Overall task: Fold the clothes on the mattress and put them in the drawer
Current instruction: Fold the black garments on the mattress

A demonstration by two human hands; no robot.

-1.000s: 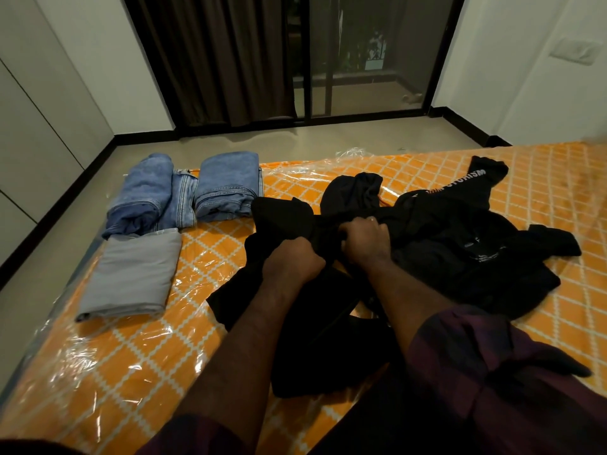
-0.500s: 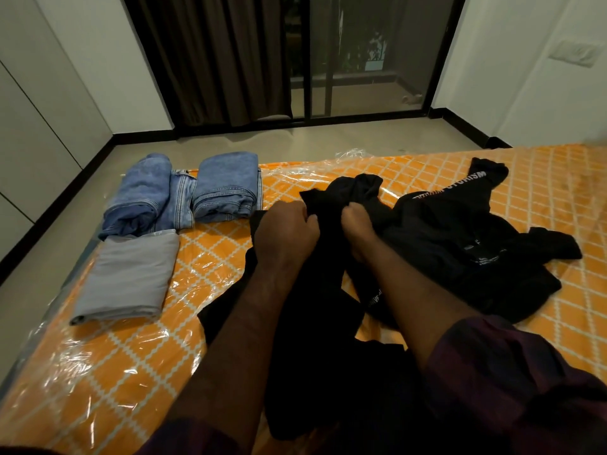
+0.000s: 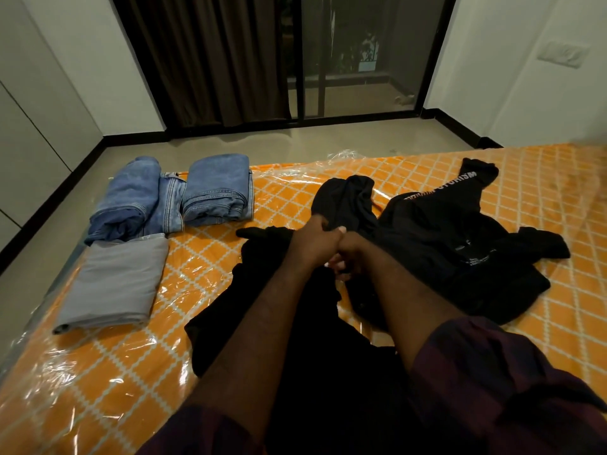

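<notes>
Since the earlier frame, both hands have been drawn together over the black garment [image 3: 262,290] on the mattress [image 3: 203,277]. Black cloth is gripped in the left hand [image 3: 312,241]; the right hand [image 3: 348,257] is curled against it, its hold unclear. Folded jeans [image 3: 216,188] and a folded grey cloth [image 3: 118,284] lie far left.

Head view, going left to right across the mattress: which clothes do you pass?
Grey folded cloth → folded jeans → black garment gripped by both hands, left hand, right hand → black printed top.
</notes>
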